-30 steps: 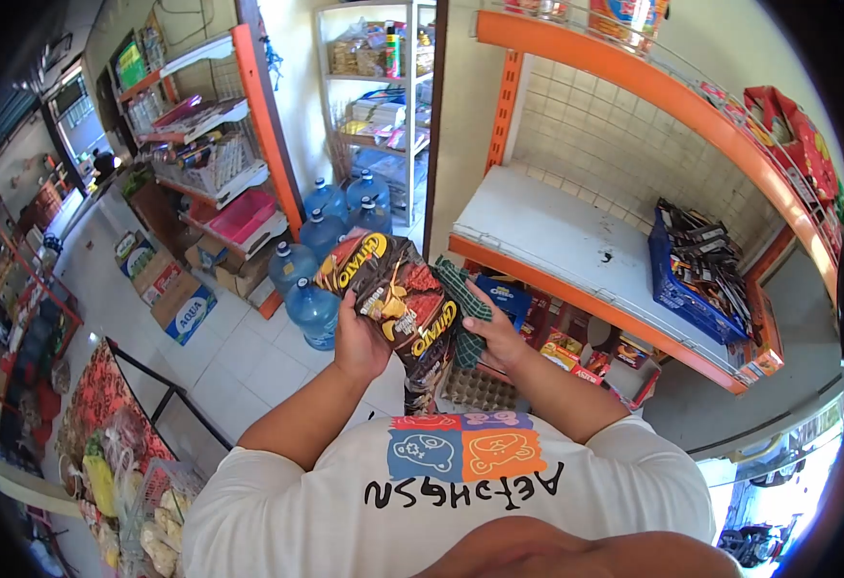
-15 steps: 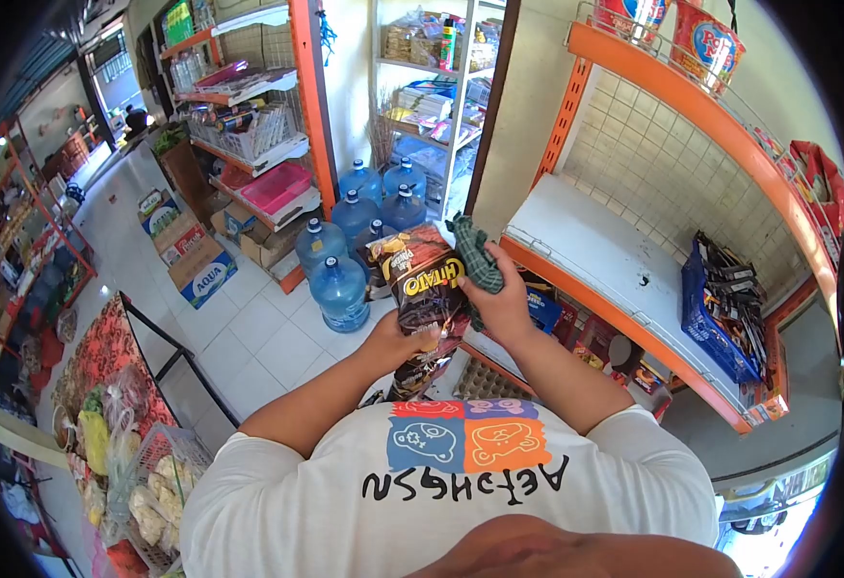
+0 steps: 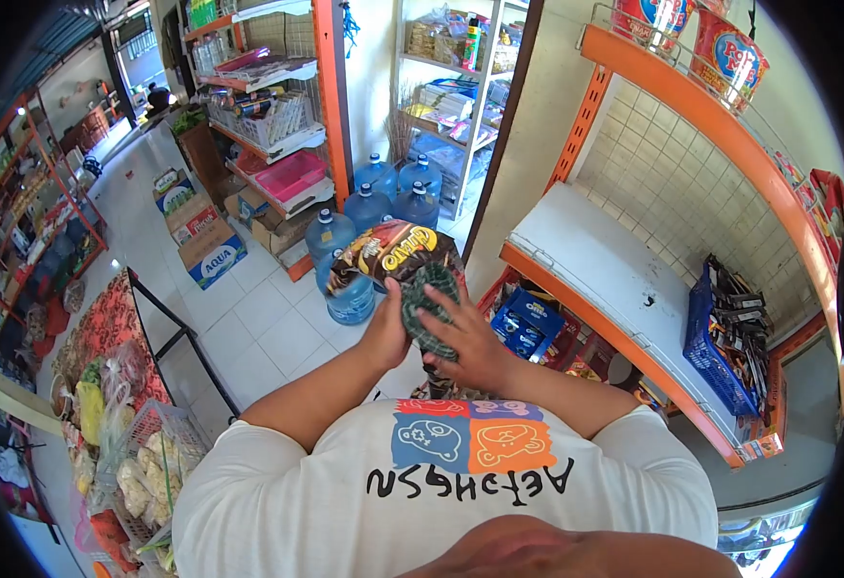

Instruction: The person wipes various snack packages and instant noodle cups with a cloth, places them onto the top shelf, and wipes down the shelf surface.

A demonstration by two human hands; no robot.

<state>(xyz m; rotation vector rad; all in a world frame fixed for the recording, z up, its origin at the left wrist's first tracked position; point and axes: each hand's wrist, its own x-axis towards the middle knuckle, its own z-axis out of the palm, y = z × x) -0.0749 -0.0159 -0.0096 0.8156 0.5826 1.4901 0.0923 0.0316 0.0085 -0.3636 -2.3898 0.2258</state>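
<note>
A dark Chitato snack bag [image 3: 398,252] is in front of my chest, its yellow lettering at the upper end. My left hand [image 3: 390,328] grips the bag's left side. Against the front of the bag, my right hand [image 3: 461,332] presses a dark green checked cloth [image 3: 432,303], its fingers spread over the fabric. The cloth covers the middle of the bag. Part of the lower packaging is hidden behind my hands and shirt.
Blue water jugs [image 3: 352,301] stand on the floor ahead. An orange-edged white shelf [image 3: 595,250] on the right holds a blue basket [image 3: 706,347] of packets. A table [image 3: 114,332] with a produce crate is at the left; cartons [image 3: 212,252] lie beyond.
The bag has turned in my hands, and the cloth has moved from its right edge onto its front. My right hand has come in close to my left. The view has shifted.
</note>
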